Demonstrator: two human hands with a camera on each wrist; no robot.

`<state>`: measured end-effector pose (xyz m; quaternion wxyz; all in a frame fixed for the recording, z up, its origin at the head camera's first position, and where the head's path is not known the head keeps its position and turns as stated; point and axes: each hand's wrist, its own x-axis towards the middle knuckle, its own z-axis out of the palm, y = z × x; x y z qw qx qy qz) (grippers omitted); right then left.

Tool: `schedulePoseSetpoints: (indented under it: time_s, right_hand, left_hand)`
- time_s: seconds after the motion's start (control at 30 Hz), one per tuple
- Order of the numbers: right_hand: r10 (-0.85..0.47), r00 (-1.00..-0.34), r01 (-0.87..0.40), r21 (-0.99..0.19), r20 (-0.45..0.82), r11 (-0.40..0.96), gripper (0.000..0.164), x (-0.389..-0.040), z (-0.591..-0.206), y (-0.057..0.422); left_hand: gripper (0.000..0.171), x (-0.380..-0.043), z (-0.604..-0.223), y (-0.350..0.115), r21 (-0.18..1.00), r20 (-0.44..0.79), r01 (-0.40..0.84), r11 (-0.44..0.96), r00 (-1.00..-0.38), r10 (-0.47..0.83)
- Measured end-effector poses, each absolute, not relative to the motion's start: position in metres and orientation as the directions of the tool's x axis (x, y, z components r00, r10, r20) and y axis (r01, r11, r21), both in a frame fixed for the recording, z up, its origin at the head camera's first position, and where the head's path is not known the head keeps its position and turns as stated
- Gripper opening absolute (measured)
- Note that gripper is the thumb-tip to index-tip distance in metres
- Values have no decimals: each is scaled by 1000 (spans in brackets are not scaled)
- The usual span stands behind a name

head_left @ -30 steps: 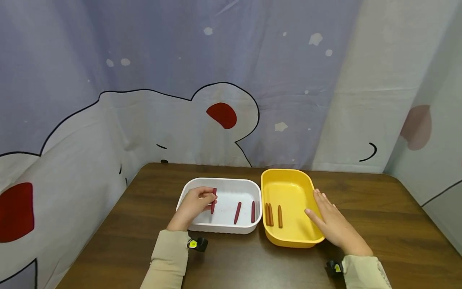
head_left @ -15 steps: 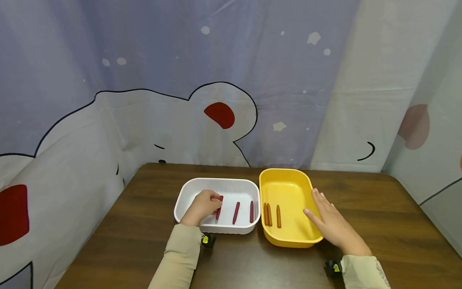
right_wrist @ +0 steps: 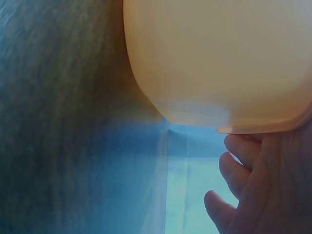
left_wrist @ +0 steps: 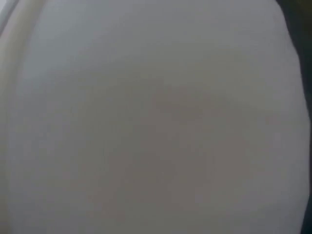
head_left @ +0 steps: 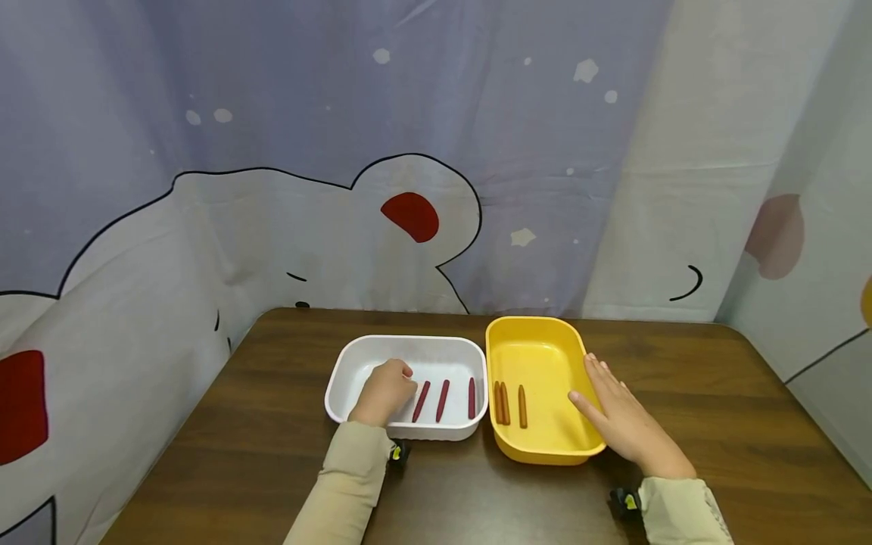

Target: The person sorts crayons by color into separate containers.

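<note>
My left hand (head_left: pixel 386 391) is inside the white tray (head_left: pixel 405 431), its fingers loosely bent beside the leftmost dark red crayon (head_left: pixel 421 402). I see nothing between those fingers, though the hand's own back hides part of them. Two more dark red crayons, a middle one (head_left: pixel 442 401) and a right one (head_left: pixel 471 398), lie apart in the same tray. Against the right rim of the yellow tray (head_left: pixel 545 457) rests my right hand (head_left: pixel 630 420), fingers straight. In the right wrist view its fingers (right_wrist: pixel 239 175) show at the tray's edge.
Three orange-brown crayons lie in the yellow tray's left part: a close pair (head_left: pixel 502 403) and a single one (head_left: pixel 522 406). Both trays stand side by side on the dark wooden table (head_left: pixel 477 507). A patterned curtain (head_left: pixel 327 227) hangs behind. The left wrist view shows only a blurred pale surface (left_wrist: pixel 156 117).
My left hand has moved right and down within the white tray, and the red crayon it held now lies on the tray floor, let go. My right hand stays at the yellow tray.
</note>
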<state>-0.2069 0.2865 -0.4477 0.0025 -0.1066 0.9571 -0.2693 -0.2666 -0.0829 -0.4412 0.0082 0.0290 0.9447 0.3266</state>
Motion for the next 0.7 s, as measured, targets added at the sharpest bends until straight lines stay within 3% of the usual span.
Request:
schedulePoseSetpoints:
  time_s: [0.23,0.33,0.47,0.7]
  right_hand:
    - [-207,-977,-206,-521,57,828,80,-210,-449,287]
    - [-203,-978,-199,-537,53,820,80,-211,-451,288]
    - [-202,-979,-190,-563,41,804,81,-210,-454,290]
    - [-193,-974,-222,-632,115,743,75,-205,-449,306]
  left_hand:
    - [23,-260,-436,-88,604,81,90,792,-995,51]
    - [23,-258,-431,-92,597,170,171,784,-982,85]
    - [22,-253,-424,-101,555,319,291,779,-940,124]
    - [22,-246,-411,-138,489,497,378,786,-861,106]
